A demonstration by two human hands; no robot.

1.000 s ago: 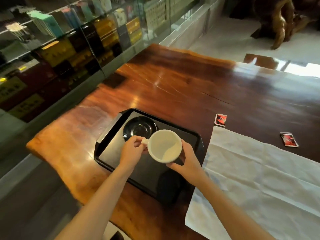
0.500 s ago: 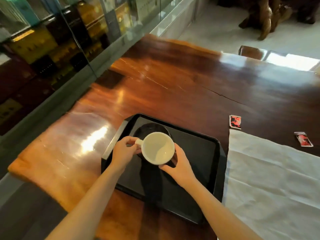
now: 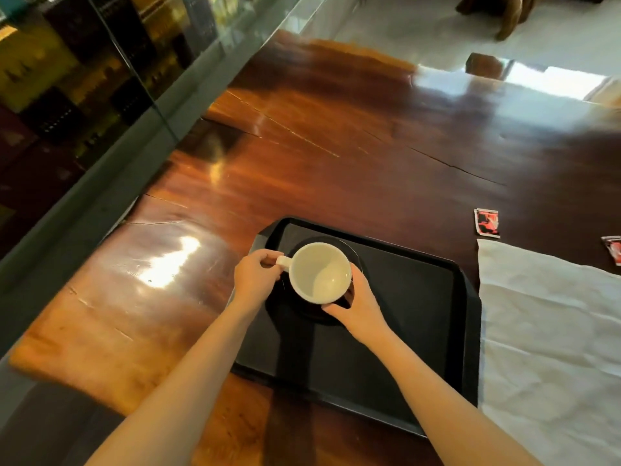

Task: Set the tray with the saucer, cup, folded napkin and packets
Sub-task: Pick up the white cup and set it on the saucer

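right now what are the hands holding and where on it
Both hold the white cup over the saucer: left hand pinches its handle, right hand cradles the near right side of its body.

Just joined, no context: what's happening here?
A person holds a white cup with both hands, left hand at the handle, right hand on its side, over the black saucer on the tray. The napkin lies unfolded on the table, and two packets are off the tray.
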